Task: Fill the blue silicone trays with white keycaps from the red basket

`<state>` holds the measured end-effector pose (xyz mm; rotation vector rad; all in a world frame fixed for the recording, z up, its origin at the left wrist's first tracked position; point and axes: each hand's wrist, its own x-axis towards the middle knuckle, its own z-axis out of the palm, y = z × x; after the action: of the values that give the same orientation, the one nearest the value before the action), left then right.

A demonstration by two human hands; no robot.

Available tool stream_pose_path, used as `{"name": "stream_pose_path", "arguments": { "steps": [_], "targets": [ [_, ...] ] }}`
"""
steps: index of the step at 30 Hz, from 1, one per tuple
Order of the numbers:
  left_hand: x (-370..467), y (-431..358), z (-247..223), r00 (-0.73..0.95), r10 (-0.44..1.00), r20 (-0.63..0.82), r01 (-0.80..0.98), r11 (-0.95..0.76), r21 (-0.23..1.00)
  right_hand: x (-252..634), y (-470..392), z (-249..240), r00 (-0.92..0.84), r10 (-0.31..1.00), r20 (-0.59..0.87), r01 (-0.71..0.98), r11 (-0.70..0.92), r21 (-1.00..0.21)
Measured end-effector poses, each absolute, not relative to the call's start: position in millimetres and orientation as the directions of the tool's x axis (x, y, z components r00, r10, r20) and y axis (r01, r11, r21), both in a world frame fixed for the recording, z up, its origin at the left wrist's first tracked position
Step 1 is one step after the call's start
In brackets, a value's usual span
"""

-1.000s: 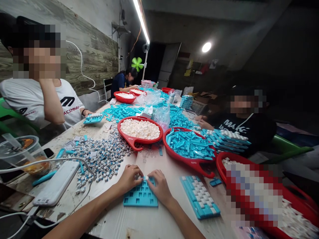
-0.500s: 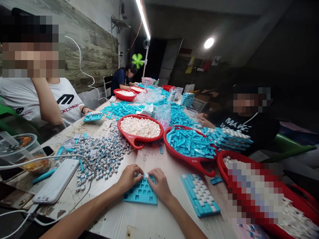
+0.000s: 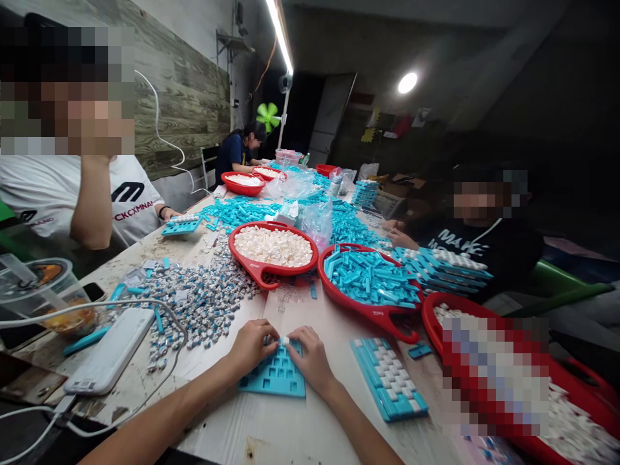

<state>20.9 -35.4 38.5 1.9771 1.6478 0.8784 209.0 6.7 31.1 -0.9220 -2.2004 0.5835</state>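
Note:
A light-blue keyboard frame with rows of square holes lies on the table between my hands. At its far left edge is my left hand, fingers curled and thumb and index pressed together; what they pinch is too small to make out. My right hand wraps over the frame's far right corner, gripping it. A white keycap shows at the fingertips, by the far edge. To the right lies a second blue keyboard, partly covered with white keycaps.
Small switches are heaped to the left, near a white power bank with cables and a plastic cup. Red baskets hold white keycaps and blue pieces; another red basket stands right. Several people sit around the table.
My hands and the blue keyboard frame stay almost in place, with only slight finger movement. The person at the left shifts their head and raised arm a little.

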Motion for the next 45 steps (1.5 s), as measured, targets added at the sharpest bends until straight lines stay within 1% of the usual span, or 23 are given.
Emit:
{"name": "stream_pose_path", "arguments": {
  "steps": [3, 6, 10, 13, 19, 27, 31, 36, 39, 41, 45],
  "targets": [
    [20.3, -35.4, 36.6, 0.095, 0.975, 0.201, 0.686, -0.21, 0.696, 209.0, 6.6, 31.1, -0.511, 0.742, 0.435, 0.428, 0.658, -0.619],
    [18.9, -33.2, 34.2, 0.069, 0.981, 0.18, 0.628, -0.183, 0.756, 207.1, 5.7, 31.4, -0.495, 0.735, 0.464, 0.4, 0.667, -0.629],
    [18.3, -25.6, 28.8, 0.02, 0.992, 0.128, 0.452, -0.123, 0.883, 200.9, 3.2, 31.3, -0.51, 0.72, 0.471, 0.371, 0.678, -0.634],
    [19.0, -19.9, 23.1, 0.024, 0.996, 0.089, 0.35, -0.091, 0.932, 196.7, 1.8, 29.2, -0.531, 0.712, 0.46, 0.371, 0.683, -0.629],
    [20.5, -18.2, 17.8, 0.035, 0.997, 0.062, 0.327, -0.07, 0.943, 195.2, 1.4, 26.1, -0.549, 0.711, 0.439, 0.356, 0.675, -0.647],
    [21.0, -19.9, 22.7, 0.038, 0.998, 0.05, 0.318, -0.059, 0.946, 196.4, 0.5, 29.2, -0.552, 0.699, 0.455, 0.335, 0.686, -0.646],
    [20.7, -18.7, 20.7, 0.041, 0.998, 0.043, 0.347, -0.055, 0.936, 196.6, 1.4, 29.4, -0.564, 0.699, 0.44, 0.344, 0.683, -0.644],
    [22.2, -18.4, 18.6, 0.056, 0.998, 0.036, 0.409, -0.056, 0.911, 200.6, 4.2, 34.4, -0.624, 0.691, 0.365, 0.355, 0.667, -0.655],
    [23.3, -19.6, 17.6, 0.083, 0.996, 0.04, 0.405, -0.07, 0.911, 201.9, 3.4, 43.6, -0.664, 0.685, 0.3, 0.383, 0.656, -0.651],
    [23.3, -20.1, 16.4, 0.111, 0.993, 0.045, 0.383, -0.084, 0.92, 200.5, 2.5, 52.6, -0.688, 0.684, 0.243, 0.438, 0.658, -0.613],
    [21.8, -19.4, 13.5, 0.148, 0.988, 0.039, 0.365, -0.092, 0.927, 191.7, 4.5, 72.6, -0.712, 0.697, 0.08, 0.582, 0.651, -0.487]
  ]
}}
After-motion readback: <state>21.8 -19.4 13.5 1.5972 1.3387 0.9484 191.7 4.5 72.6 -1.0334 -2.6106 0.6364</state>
